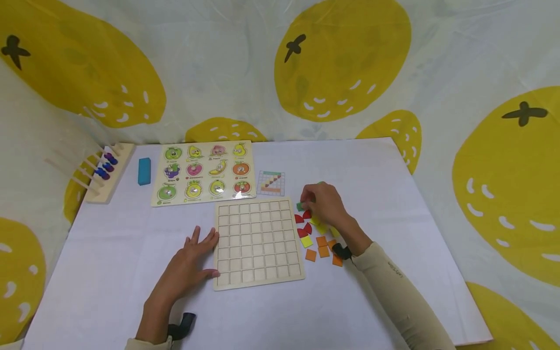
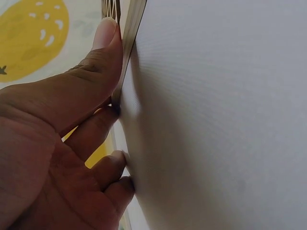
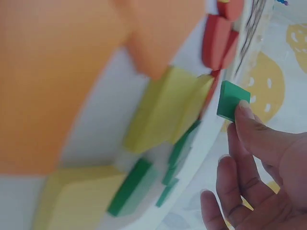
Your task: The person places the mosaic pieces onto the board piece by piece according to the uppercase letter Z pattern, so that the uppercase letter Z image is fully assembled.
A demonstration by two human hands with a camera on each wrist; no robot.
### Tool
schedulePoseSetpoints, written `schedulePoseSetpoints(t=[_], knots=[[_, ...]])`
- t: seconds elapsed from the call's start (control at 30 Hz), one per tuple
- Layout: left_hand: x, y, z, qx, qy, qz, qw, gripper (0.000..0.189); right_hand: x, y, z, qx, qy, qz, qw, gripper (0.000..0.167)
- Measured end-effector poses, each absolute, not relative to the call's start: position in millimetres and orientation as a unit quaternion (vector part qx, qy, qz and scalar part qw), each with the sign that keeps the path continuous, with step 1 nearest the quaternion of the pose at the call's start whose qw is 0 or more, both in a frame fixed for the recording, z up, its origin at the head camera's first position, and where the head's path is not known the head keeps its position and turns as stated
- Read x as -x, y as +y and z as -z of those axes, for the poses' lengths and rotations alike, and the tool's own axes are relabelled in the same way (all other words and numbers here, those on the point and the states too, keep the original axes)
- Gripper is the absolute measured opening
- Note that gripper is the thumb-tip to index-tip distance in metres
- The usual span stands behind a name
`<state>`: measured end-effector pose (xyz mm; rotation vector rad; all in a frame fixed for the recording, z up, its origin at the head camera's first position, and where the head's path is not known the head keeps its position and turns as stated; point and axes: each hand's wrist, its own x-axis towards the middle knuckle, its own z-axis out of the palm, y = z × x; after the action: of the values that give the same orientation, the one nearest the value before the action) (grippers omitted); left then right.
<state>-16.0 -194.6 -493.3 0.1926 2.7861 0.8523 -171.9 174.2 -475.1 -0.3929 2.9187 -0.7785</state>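
Observation:
A wooden grid board point(image 1: 259, 244) lies flat on the white table. Along its left edge rests my left hand point(image 1: 185, 270), fingers spread and thumb near the lower corner; the left wrist view has the thumb point(image 2: 103, 38) against the board's side edge point(image 2: 132, 28). Between thumb and fingertip, my right hand point(image 1: 325, 204) pinches a green square tile point(image 3: 230, 100), just off the board's upper right corner. Below that hand lie red quarter-round pieces point(image 1: 303, 232), yellow tiles point(image 1: 306, 241) and orange tiles point(image 1: 323, 252). More green tiles point(image 3: 132, 187) show in the right wrist view.
Behind the board are a small printed pattern card point(image 1: 271, 183) and a fruit picture puzzle point(image 1: 204, 172). A blue block point(image 1: 144, 171) and a wooden peg stand point(image 1: 109, 175) with coloured beads are at the far left. A lemon-print cloth point(image 1: 245, 73) hangs behind.

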Motion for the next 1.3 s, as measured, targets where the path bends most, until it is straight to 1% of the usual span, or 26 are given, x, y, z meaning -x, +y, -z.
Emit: schedulePoseSetpoints(t=[0.2,0.47,0.83,0.97,1.13,1.3], knots=[[15.3,-194.6,493.3,-0.062,0.947,-0.295,0.110,0.108,173.6,159.6,470.1,0.123,0.949,0.285,0.054,0.011],[16.1,-193.4,494.2,-0.060,0.948,-0.291,0.113,0.108,177.0,134.5,472.8,0.144,0.937,0.315,0.052,0.013],[16.2,-193.9,494.8,-0.059,0.949,-0.289,0.113,0.108,176.5,106.4,474.5,0.135,0.947,0.286,0.049,0.017],[16.1,-193.9,494.6,-0.058,0.950,-0.286,0.112,0.108,175.7,102.1,474.4,0.127,0.956,0.258,0.053,0.017],[16.3,-193.7,494.5,-0.054,0.949,-0.287,0.117,0.108,176.1,101.9,476.4,0.131,0.959,0.242,0.073,0.016],[16.7,-193.5,495.3,-0.052,0.949,-0.287,0.117,0.108,176.8,110.6,476.0,0.140,0.950,0.267,0.079,0.009]])
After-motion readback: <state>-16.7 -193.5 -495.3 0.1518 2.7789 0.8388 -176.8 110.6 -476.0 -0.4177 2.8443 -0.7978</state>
